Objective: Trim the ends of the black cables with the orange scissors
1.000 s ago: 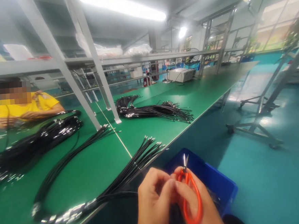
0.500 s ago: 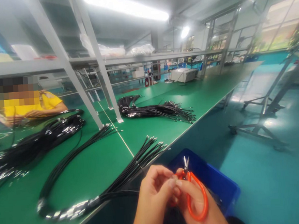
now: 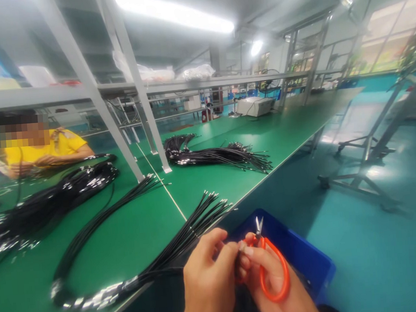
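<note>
Orange-handled scissors rest in my right hand, their small blades pointing up and slightly parted. The right thumb and fingers are also pinched on something small at the fingertips. My left hand meets it there, thumb and fingers closed; what it grips is too small to make out. Just left of my hands a long bundle of black cables with pale tips curves over the green table and runs behind the left hand.
Below the table edge sits a blue bin. More black cable bundles lie farther back and at the left. Metal shelf posts rise from the table. A person in yellow sits across it. A wheeled frame stands right.
My left hand has shifted slightly left and turned, showing more of its back. The right hand and scissors have barely moved. The person in yellow's head has moved a little.
</note>
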`<state>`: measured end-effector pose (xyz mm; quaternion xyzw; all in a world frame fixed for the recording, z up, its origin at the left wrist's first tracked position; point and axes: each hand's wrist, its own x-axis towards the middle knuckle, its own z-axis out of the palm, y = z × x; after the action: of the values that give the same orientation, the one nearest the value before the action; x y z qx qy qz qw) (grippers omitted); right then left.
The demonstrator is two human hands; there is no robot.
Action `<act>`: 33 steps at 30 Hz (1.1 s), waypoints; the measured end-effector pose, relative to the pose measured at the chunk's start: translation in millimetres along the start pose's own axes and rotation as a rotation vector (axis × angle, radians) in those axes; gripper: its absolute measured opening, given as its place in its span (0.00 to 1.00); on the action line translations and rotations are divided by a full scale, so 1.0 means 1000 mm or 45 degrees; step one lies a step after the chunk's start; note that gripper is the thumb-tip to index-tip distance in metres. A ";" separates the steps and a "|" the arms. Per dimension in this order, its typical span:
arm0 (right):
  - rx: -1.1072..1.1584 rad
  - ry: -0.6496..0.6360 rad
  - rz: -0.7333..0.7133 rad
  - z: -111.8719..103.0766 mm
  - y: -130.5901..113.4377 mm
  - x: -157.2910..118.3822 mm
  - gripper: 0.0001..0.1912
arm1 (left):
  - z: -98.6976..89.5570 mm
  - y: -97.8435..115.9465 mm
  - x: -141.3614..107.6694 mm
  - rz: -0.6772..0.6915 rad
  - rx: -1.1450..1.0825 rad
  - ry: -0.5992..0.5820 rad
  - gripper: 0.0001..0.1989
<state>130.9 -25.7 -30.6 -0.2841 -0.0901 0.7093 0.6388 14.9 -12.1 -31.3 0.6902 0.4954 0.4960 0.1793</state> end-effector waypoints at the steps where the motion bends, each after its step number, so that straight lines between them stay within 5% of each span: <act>1: 0.008 0.016 -0.001 0.001 0.000 0.000 0.09 | -0.001 -0.002 0.000 0.015 0.048 0.003 0.06; 3: 0.003 0.063 -0.015 0.003 -0.002 -0.001 0.10 | -0.003 -0.006 -0.001 -0.004 0.022 -0.054 0.07; 8: -0.081 0.018 -0.064 0.015 -0.009 -0.007 0.05 | -0.004 -0.006 -0.004 -0.321 -0.563 -0.484 0.05; 15: -0.288 0.066 -0.331 0.004 0.000 0.001 0.10 | 0.000 -0.006 0.000 -0.390 -0.604 -0.336 0.06; 23: -0.489 0.099 -0.405 0.002 0.003 0.000 0.10 | -0.001 -0.010 0.001 -0.525 -0.803 -0.437 0.09; 26: -0.665 0.191 -0.623 -0.003 0.002 0.002 0.09 | -0.001 -0.012 0.002 -0.578 -0.840 -0.450 0.09; 33: -1.254 0.129 -1.082 -0.011 0.008 0.004 0.09 | -0.001 -0.009 0.002 -0.558 -0.846 -0.447 0.07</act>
<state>129.3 -25.6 -44.9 -0.5162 -0.4788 0.2565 0.6622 9.8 -6.6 -36.9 0.5474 0.4058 0.4539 0.5742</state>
